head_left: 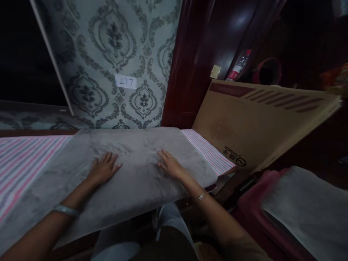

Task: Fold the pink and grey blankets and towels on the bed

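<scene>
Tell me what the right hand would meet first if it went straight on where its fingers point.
The right hand would pass over more of the grey cloth beneath it, then probably meet the patterned wall; the depth at the cloth's far edge is unclear.

It's plush grey cloth (136, 174), matt, its nap uneven, with smoother striped cloth (27, 156) at the table (38, 132)'s left and right ends. Past the far right corner: matt cardboard (252, 127), glossy dark-red wood (187, 61), shiny plastic bottle (239, 67)!
</scene>
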Available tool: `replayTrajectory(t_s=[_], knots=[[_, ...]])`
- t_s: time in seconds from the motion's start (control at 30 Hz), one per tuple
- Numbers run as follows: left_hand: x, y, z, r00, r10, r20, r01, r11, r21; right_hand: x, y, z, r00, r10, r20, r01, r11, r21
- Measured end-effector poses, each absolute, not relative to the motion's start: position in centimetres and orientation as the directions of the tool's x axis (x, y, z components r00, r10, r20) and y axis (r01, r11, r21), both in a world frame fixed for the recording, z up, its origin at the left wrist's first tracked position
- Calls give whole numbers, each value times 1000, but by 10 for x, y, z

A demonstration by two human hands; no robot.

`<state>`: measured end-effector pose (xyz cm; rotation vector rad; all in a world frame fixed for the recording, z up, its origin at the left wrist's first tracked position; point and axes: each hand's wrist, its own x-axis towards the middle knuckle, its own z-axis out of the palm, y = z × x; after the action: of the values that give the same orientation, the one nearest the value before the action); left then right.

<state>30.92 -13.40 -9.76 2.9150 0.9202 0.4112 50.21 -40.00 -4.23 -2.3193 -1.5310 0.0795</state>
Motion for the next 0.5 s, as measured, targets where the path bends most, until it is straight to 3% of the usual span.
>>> replayTrajectory(t_s=[0.23,0.5], knots=[[299,-145,-98,790,604,107,607,-795,9,500,-327,-92,439,897,61,880,-415,-234],[294,-149,-96,772,628,97,623,-778,79,501,-330,-109,473,878,70,874,-458,-161]])
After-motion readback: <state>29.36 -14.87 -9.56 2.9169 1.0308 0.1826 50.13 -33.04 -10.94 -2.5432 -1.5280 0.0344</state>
